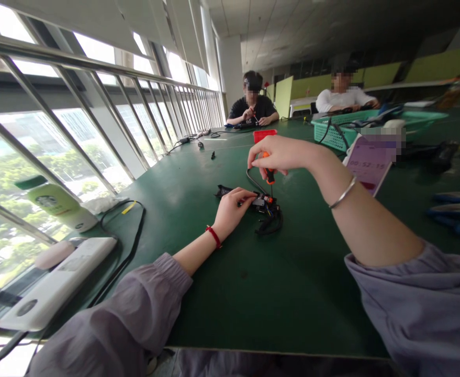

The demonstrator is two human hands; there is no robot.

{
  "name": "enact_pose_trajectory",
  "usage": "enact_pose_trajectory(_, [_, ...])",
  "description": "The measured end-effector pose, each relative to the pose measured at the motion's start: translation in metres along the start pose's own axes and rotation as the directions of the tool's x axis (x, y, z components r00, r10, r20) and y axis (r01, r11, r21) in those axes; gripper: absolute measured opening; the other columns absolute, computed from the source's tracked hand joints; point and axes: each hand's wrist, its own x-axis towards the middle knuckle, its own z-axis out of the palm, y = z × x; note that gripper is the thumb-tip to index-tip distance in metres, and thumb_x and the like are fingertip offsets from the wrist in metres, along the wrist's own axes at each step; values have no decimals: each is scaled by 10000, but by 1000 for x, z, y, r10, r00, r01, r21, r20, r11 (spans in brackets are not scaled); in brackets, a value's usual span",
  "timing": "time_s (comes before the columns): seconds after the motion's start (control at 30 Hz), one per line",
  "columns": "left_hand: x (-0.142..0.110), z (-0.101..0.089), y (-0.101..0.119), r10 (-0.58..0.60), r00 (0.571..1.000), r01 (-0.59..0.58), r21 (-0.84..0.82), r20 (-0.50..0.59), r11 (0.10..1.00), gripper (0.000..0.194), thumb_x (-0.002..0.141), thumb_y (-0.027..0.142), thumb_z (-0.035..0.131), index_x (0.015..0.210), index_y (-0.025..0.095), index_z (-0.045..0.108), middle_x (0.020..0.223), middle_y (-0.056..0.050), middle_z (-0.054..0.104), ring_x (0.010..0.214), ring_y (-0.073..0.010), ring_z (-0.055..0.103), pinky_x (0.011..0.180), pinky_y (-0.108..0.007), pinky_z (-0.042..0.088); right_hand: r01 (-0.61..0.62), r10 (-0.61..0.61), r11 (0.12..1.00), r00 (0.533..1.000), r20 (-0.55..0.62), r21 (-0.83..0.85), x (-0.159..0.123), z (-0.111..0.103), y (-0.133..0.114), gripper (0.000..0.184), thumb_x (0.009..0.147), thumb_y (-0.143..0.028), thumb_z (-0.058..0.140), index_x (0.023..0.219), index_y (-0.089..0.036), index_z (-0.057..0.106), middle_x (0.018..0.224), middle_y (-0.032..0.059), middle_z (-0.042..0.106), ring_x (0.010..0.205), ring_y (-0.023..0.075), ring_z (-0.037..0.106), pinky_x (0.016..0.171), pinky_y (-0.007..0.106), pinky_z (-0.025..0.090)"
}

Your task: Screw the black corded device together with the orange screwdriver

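Upright in my right hand (279, 152) is an orange and black screwdriver (269, 175), gripped from above with the fingers around its handle. Its shaft points down to a small opened black device (261, 203) with coloured wires and a bit of orange on it. My left hand (233, 208) has its fingers and thumb closed on the device's left side, steadying it on the table. A black cable (272, 225) curls at the device's near side. Whether the screwdriver tip sits in a screw is too small to tell.
The green table (198, 293) carries a white power bank (63, 283) and a green-capped bottle (57, 204) at left, by a metal railing. A red tray (265, 136), a teal basket (332, 133) and a propped phone (371, 162) stand beyond. Two people sit at the far side.
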Motion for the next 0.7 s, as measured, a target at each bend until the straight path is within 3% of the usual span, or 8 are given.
enact_pose_trajectory(0.23, [2,2,1,16,1000,-16,15,13,1000,126,849,180,565,859,178,690,864,-14,666,777,-120,614,721,-230,481,6,-6,999,1000,3,33,4,2,8,189,771,-180,534,922,-180,647,655,30,681,329,82,445,392,267,368])
enact_pose_trajectory(0.37, [1,3,4,70,995,-84,206,75,975,155,872,208,540,911,194,689,899,-21,637,826,-129,594,738,-235,474,-2,1,999,1000,17,34,6,1,11,191,775,-176,541,932,-180,649,662,31,689,347,90,465,405,271,380])
enact_pose_trajectory(0.43, [-1,0,7,115,986,-153,372,124,915,192,896,243,505,959,207,683,919,-30,624,843,-141,575,723,-246,465,-2,0,999,999,33,46,7,0,14,188,782,-171,540,936,-179,648,673,31,694,354,88,471,425,273,401])
enact_pose_trajectory(0.53, [-2,-7,11,196,953,-297,583,231,756,248,927,260,438,1028,214,659,915,-46,617,837,-164,548,688,-274,446,-27,22,996,998,58,81,7,-2,22,183,788,-164,545,937,-178,651,681,32,699,367,90,487,452,275,430])
enact_pose_trajectory(0.63, [-3,-12,15,239,915,-401,670,325,624,262,936,238,412,1072,198,632,905,-59,614,830,-177,535,683,-295,432,-58,52,989,997,50,136,7,-4,31,154,786,-173,570,908,-188,662,679,29,694,379,91,493,457,276,436])
enact_pose_trajectory(0.7, [-3,-12,15,223,915,-400,678,337,617,253,935,232,416,1069,190,626,908,-60,613,829,-175,533,686,-294,430,-76,72,982,997,32,173,7,-4,36,122,776,-175,593,869,-197,668,694,27,692,386,87,490,459,273,433])
